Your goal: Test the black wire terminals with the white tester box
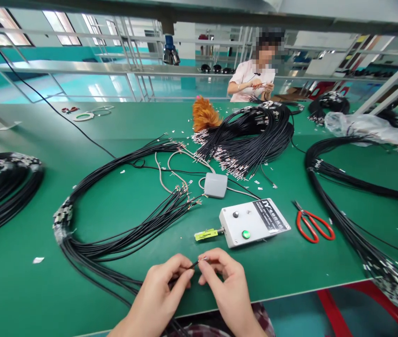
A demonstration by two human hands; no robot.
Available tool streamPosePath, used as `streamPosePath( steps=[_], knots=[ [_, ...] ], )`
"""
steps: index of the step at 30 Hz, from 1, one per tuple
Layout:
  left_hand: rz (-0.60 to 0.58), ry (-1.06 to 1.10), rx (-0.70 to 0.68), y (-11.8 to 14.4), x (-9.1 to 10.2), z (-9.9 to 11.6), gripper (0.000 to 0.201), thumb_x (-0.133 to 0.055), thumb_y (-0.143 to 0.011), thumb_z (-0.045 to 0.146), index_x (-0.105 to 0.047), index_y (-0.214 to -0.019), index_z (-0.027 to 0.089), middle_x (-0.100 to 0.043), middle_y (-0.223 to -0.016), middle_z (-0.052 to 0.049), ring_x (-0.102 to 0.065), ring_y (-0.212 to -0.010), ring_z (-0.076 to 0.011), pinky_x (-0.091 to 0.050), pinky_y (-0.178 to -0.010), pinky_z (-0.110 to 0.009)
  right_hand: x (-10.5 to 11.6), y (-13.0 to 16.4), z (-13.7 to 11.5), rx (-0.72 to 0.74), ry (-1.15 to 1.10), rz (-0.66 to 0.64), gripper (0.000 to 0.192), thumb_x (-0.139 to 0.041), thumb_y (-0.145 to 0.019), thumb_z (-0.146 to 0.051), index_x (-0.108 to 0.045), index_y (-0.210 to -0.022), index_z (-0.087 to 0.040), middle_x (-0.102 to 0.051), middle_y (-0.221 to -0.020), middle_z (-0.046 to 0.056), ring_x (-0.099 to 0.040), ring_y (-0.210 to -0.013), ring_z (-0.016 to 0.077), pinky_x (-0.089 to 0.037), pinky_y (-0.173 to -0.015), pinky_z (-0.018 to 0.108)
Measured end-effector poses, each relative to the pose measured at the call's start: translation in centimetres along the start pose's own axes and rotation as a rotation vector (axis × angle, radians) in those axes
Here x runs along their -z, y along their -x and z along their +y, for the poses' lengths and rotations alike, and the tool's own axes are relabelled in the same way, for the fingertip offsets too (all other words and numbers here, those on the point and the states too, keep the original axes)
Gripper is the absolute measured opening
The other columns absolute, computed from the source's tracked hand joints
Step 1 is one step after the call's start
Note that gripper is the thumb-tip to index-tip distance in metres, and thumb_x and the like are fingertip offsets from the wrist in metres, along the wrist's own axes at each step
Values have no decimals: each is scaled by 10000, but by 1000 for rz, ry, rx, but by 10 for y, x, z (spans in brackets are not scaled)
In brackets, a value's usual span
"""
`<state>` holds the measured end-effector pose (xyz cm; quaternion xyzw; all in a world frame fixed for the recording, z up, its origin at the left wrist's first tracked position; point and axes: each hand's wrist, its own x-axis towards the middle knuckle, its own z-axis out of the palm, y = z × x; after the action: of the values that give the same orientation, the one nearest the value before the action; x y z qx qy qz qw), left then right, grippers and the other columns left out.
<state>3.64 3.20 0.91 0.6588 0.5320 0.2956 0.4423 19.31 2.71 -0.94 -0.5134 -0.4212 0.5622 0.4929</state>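
Near the front edge of the green table, my left hand (165, 290) pinches a thin black cable (194, 264) a little short of its end. Thumb and fingers of my right hand (224, 276) are closed on the tip of that same cable, where some pale wire shows. The fingers hide most of the tip. A bundle of black cables (104, 248) curves away to the left, its bared copper ends fanned out in the middle. Just beyond my right hand stands a white box (255, 222) with a knob, a lit green button and a yellow-green clip (206, 234) on its side.
Red-handled scissors (313, 224) lie right of the box, and a grey block (216, 185) with a cord behind it. Large cable coils (255, 135) lie at the back, with more at left (5, 192) and right (325, 187). A person (255, 77) sits across the table.
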Motion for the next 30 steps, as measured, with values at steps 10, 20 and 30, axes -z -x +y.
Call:
streamPosePath(
  steps=[10, 20, 30],
  knots=[
    [93, 195, -74, 2, -7, 0, 83, -570, -898, 256, -626, -889, 195, -635, -772, -16, -605, -646, -144, -517, -605, -230, -4, -4, -5, -488, -569, -101, 327, -918, -533, -362, -730, -686, -142, -656, -603, -15, -452, -422, 8, -331, -443, 125],
    [105, 521, 13, -15, -18, 7, 164, -682, -839, 315, -687, -770, 166, -545, -850, -10, -547, -567, -87, -455, -502, -201, -3, -4, -8, -229, -290, -114, 340, -814, -688, -433, -639, -683, -141, -614, -544, -20, -516, -452, 66, -368, -475, 173],
    [197, 78, -124, -6, -20, -6, 182, -500, -946, 226, -559, -776, 202, -570, -754, 4, -547, -634, -133, -459, -601, -233, 13, -5, -4, 164, 282, -131, 193, -554, -912, -285, -609, -757, -184, -591, -764, -3, -607, -611, 115, -469, -579, 232]
  ],
)
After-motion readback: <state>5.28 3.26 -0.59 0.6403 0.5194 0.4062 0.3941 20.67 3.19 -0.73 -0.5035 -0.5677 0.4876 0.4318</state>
